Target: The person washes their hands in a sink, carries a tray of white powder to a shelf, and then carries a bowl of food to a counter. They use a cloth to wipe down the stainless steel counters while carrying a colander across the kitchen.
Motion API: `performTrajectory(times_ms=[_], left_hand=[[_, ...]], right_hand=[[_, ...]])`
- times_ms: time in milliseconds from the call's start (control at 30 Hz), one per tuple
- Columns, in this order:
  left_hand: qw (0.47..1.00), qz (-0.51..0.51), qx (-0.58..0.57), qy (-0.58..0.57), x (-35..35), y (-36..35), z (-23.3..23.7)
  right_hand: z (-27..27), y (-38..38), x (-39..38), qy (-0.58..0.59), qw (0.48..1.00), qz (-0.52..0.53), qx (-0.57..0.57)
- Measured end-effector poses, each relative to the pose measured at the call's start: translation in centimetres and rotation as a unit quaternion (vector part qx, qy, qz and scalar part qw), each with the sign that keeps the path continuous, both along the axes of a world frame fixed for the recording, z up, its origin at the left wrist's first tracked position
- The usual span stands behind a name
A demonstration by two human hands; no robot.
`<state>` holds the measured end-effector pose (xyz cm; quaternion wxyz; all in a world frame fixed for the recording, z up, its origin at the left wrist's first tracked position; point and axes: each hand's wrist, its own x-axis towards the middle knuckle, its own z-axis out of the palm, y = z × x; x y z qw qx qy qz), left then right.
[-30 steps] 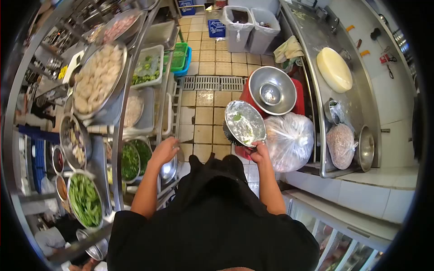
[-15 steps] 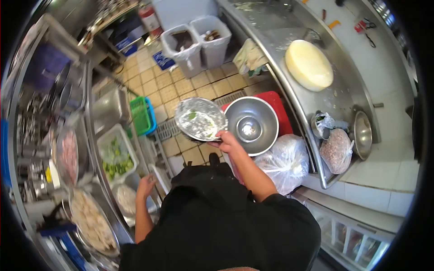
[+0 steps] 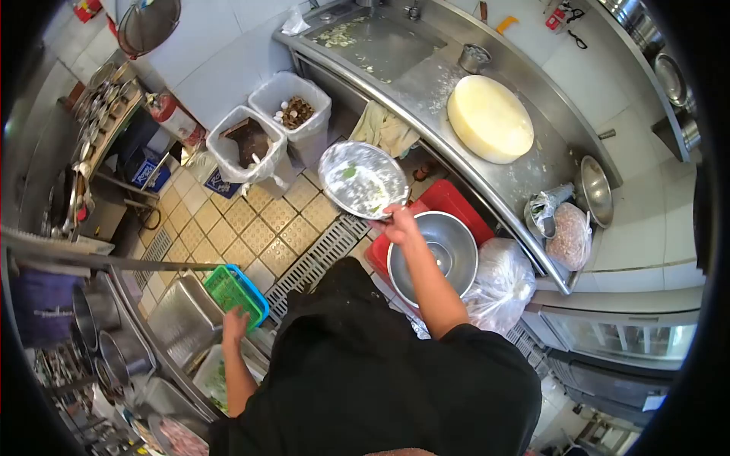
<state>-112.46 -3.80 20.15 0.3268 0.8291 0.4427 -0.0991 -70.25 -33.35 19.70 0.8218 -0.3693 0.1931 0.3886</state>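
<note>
My right hand point(image 3: 397, 225) grips the near rim of a round metal bowl point(image 3: 363, 179), which has white residue and a green scrap inside. The bowl is held above the floor, left of a larger steel bowl point(image 3: 449, 262) that stands on a red crate point(image 3: 445, 205). My left hand point(image 3: 236, 322) is raised with its fingers apart and nothing in it, beside a green basket point(image 3: 226, 295) in a blue one. Below that hand is a plastic container with greens point(image 3: 217, 380), partly hidden by my forearm.
Two lined bins point(image 3: 304, 137) stand ahead on the tiled floor. A steel sink counter point(image 3: 426, 91) runs along the right, with a round yellow-white block point(image 3: 490, 119) and a bag of pinkish food point(image 3: 569, 235). A clear plastic bag point(image 3: 502, 285) sits below. Metal pans point(image 3: 125, 357) are at left.
The view has turned toward the left, with the bins and counter shifting left in the frame. My right hand still holds the bowl. My left hand is now near the green basket.
</note>
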Motion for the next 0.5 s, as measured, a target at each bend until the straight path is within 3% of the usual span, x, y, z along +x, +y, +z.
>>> performTrajectory(times_ms=[33,133,267,400,500], left_hand=[[1.0,0.006,-0.024,0.01,3.9,1.4,2.9],[0.969,-0.186,0.11,-0.124,9.7,10.7,-4.1],[0.991,-0.082,-0.047,-0.097,23.4,11.6,1.9],[0.983,-0.161,-0.059,-0.061,32.3,14.5,-1.8],[0.969,-0.232,-0.074,-0.029,38.5,16.3,-2.0]], right_hand=[[0.2,-0.2,1.5,-0.007,0.999,-0.021,-0.026],[3.1,-0.1,5.2,-0.046,0.992,-0.116,-0.007],[4.2,0.8,12.4,-0.084,0.982,-0.17,-0.012],[4.4,3.0,22.8,-0.073,0.975,-0.207,-0.04],[3.9,6.3,31.8,-0.069,0.962,-0.247,-0.096]])
